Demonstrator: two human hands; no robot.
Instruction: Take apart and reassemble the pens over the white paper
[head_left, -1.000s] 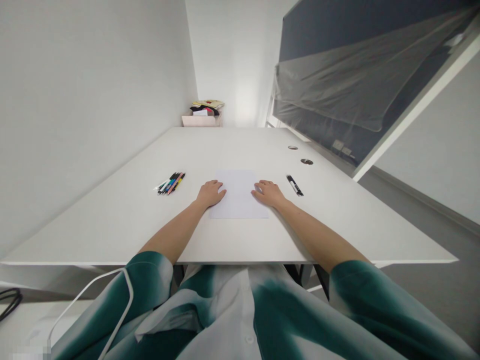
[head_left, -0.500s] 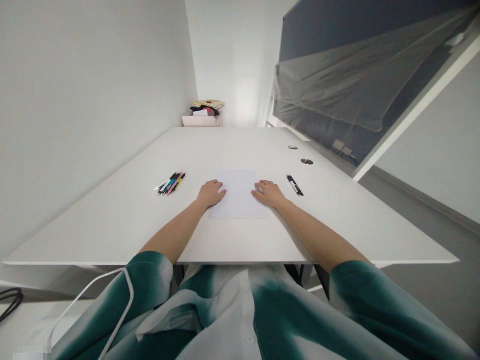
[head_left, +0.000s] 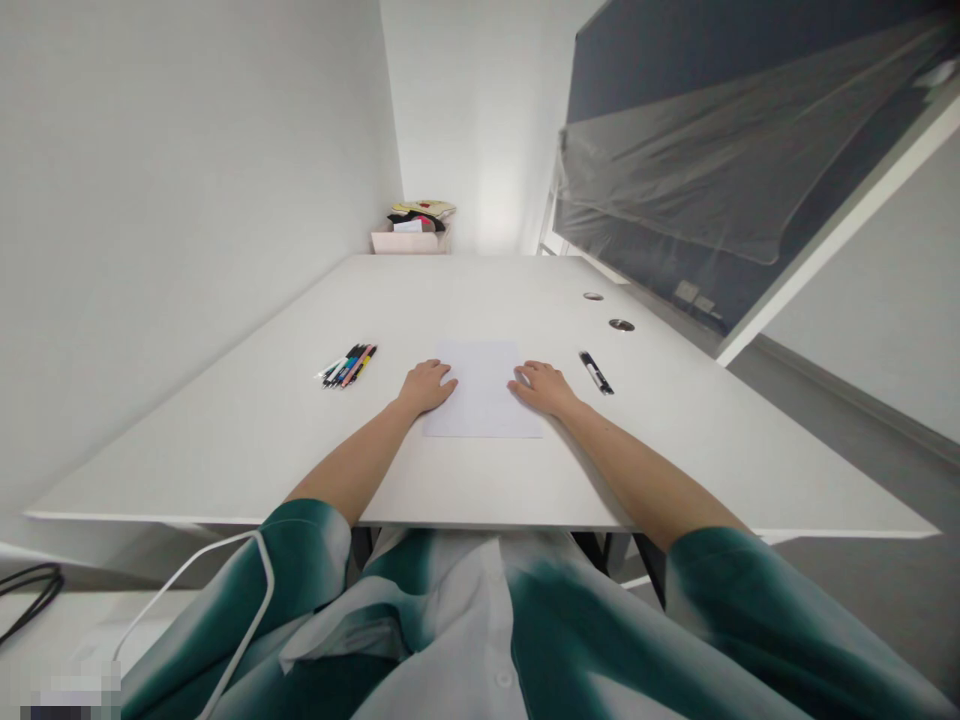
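Observation:
A blank white sheet of paper (head_left: 483, 400) lies flat on the white table in front of me. My left hand (head_left: 427, 386) rests on its left edge, fingers stretched out, palm down. On the opposite edge lies my right hand (head_left: 544, 387), its fingers also extended and slightly curved, with nothing gripped. Left of my left hand is a bunch of pens (head_left: 349, 367) in several colours, side by side. A black-and-white pen or marker (head_left: 596, 373) lies alone to the right of my right hand.
The white table (head_left: 480, 480) borders a wall on its left. Two round cable grommets (head_left: 621, 325) are set in it at the right. A pink box (head_left: 409, 242) with cloth-like items stands beyond the far end. A dark plastic-covered panel (head_left: 675, 150) rises at the right. A white cable (head_left: 262, 570) hangs by my left sleeve.
The whole view has shifted slightly, so everything appears a little further right. Both hands stay in place on the paper's edges.

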